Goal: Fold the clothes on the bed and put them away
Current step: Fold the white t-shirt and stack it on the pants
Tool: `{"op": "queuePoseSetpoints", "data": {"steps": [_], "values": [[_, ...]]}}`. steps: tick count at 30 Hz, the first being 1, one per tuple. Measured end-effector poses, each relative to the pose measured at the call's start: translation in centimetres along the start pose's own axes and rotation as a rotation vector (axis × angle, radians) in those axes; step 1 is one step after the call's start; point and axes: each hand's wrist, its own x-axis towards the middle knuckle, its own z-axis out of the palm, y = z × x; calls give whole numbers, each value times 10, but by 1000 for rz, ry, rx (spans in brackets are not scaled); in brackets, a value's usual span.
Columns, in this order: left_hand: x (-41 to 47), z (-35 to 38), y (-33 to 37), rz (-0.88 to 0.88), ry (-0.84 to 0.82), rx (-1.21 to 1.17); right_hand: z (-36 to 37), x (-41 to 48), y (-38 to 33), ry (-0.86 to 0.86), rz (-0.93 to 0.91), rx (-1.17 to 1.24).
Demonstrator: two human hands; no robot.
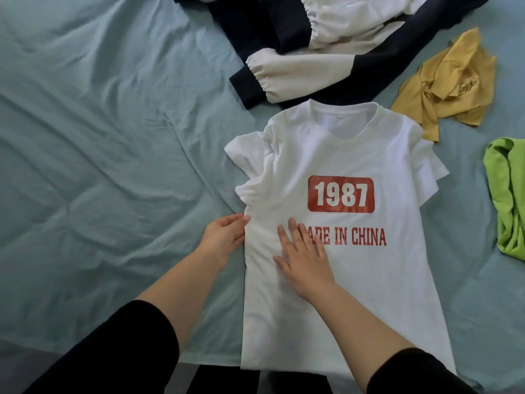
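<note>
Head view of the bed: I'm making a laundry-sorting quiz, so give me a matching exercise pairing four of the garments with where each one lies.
Things
1. white T-shirt with red 1987 print
2. mustard-yellow crumpled garment
3. lime-green garment
4. navy and white jacket

Places
A. at the right edge of the view
B. at the top, beyond the T-shirt's collar
C. spread out in the middle, under the flat right hand
D. at the upper right, beside the T-shirt's shoulder

Pairs: 1-C, 2-D, 3-A, 4-B
</note>
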Motion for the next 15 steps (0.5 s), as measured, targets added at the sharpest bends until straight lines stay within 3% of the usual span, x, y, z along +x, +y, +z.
{"op": "queuePoseSetpoints", "data": {"steps": [5, 9, 12, 15], "values": [[30, 27, 50, 31, -5, -27, -2, 5, 1, -7, -1, 32], [52, 48, 80, 93, 157, 69, 1, 5, 0, 10, 5, 48], [61, 45, 95, 262, 254, 213, 2, 6, 1, 14, 0, 62], [63, 25, 107, 399, 306, 184, 1, 5, 2, 11, -4, 80]]}}
